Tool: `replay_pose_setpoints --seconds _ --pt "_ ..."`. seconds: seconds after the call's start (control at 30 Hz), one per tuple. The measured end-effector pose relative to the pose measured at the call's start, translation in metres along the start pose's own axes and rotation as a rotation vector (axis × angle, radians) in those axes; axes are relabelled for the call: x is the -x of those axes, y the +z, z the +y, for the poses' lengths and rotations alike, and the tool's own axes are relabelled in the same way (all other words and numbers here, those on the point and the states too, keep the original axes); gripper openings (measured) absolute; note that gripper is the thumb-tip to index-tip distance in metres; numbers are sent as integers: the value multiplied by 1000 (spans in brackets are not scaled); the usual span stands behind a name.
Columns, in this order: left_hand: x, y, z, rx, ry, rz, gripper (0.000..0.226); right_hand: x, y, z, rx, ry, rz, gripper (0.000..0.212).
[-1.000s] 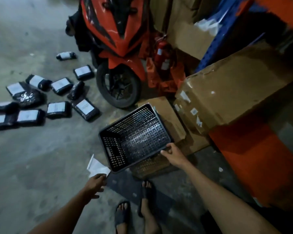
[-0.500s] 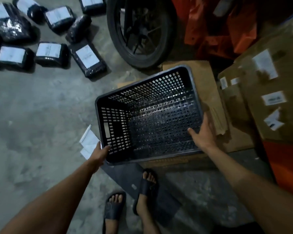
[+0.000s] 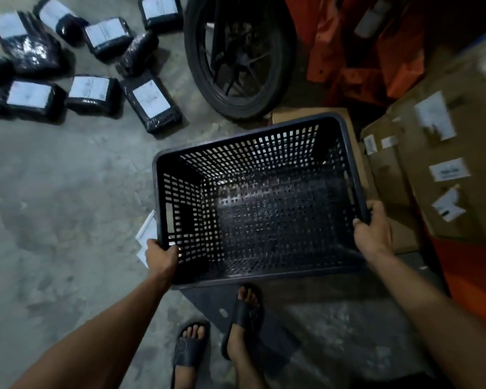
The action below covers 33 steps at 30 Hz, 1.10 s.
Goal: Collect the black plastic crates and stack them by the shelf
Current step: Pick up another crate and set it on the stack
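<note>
A black plastic crate [image 3: 264, 203] with perforated walls and floor fills the middle of the head view, empty and open side up, tilted a little. My left hand [image 3: 162, 255] grips its near left corner rim. On the right side rim my right hand [image 3: 372, 230] is closed, thumb over the edge. The crate hangs above the concrete floor and a flat piece of cardboard [image 3: 351, 127]. My sandalled feet [image 3: 191, 349] stand just below it.
A motorcycle front wheel [image 3: 236, 57] stands right behind the crate. Several black wrapped parcels [image 3: 152, 102] with white labels lie on the floor at upper left. A large cardboard box [image 3: 443, 164] and orange shelf parts [image 3: 474, 276] are on the right. White paper [image 3: 148, 234] lies by my left hand.
My left hand has closed on the crate's left corner and my right hand on its right rim. The crate has come up and nearer to me, and my view has tilted down.
</note>
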State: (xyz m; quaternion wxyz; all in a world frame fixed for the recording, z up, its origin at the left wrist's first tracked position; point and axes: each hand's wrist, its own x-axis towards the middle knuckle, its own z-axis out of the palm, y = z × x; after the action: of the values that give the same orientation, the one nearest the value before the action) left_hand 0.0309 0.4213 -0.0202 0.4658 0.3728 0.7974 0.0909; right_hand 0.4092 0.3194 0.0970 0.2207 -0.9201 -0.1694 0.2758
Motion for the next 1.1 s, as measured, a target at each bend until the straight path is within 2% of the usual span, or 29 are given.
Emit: replay_pose_setpoints --seconds 0.13,0.3,0.5,0.7,0.87,1.03,1.1 --pt "56 -56 50 -155 120 122 30 61 -61 -12 -144 62 63 19" --pt "164 -139 113 -244 284 52 29 170 -176 -33 -233 67 176 19" --pt "288 -216 185 -78 431 42 30 281 -289 -46 -330 23 302 18" --pt "416 -268 261 29 623 86 33 384 -384 -25 -464 -45 473 16" --pt "514 -296 297 44 851 -89 39 456 -457 2 -531 -115 641 23" --pt "646 -312 309 110 1177 -245 40 550 -557 45 -518 -207 891 16" --pt "674 -319 312 85 1236 -236 44 565 -577 52 -560 -230 869 8"
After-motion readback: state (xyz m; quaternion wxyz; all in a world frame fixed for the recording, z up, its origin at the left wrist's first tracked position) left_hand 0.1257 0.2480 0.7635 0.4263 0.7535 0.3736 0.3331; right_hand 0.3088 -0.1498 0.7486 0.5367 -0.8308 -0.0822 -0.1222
